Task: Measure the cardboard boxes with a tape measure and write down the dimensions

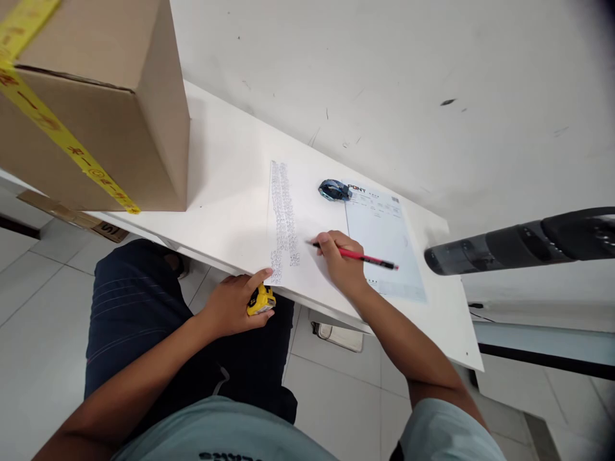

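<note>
In my right hand (pixel 342 259) is a red and black pencil (pixel 355 255), its tip close to a white sheet (pixel 307 218); whether the tip touches is not clear. Two columns of dense handwriting (pixel 286 218) run down the sheet's left part. My left hand (pixel 237 301) is wrapped round a yellow tape measure (pixel 261 301) at the table's near edge, with the index finger stretched onto the bottom of the sheet. Under or beside my right hand lies a printed form (pixel 379 230) headed "PONY". A dark blue, mouse-shaped object (pixel 334 189) rests at its upper left corner.
A large cardboard box (pixel 91 141) with yellow tape stands on the left of the narrow white table (pixel 230 166). From the right, a black cylindrical object (pixel 504 246) reaches over the table's end. A wall runs along the back. Below, a white item (pixel 340 337) shows near the floor.
</note>
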Action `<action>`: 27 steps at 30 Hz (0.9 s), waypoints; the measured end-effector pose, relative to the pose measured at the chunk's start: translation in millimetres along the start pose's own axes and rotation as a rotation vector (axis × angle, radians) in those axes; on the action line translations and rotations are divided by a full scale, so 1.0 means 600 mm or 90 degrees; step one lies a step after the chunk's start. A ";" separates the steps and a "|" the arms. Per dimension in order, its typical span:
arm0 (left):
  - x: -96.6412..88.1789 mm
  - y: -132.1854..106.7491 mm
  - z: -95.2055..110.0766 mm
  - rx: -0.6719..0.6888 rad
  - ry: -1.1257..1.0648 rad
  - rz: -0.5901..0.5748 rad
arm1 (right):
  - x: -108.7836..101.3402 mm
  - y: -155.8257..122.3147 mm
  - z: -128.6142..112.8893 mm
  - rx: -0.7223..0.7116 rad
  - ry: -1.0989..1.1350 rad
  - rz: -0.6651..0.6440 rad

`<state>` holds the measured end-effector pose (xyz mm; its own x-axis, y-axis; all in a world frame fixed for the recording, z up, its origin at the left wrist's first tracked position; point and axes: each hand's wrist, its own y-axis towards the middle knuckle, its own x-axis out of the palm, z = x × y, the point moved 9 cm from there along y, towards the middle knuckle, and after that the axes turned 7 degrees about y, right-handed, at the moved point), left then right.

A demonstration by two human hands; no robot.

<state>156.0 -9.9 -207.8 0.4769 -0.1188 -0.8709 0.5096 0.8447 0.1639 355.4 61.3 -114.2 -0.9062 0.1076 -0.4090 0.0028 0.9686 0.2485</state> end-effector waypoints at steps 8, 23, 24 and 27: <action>-0.007 -0.033 -0.003 0.135 0.025 0.136 | -0.031 0.027 0.022 -0.092 -0.286 0.055; -0.193 -0.129 0.068 0.248 -0.268 0.409 | 0.101 -0.048 -0.089 -0.048 0.075 -0.177; -0.208 -0.131 0.069 0.257 -0.227 0.415 | 0.147 -0.075 -0.109 -0.007 0.158 -0.281; -0.256 -0.141 0.059 0.270 -0.025 0.462 | 0.260 -0.144 -0.178 0.096 0.348 -0.518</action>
<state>65.0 -81.6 -71.2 0.8101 0.3537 -0.4676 0.2894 0.4523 0.8436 168.7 -29.4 -105.8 -0.7267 -0.6838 0.0653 -0.6869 0.7244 -0.0583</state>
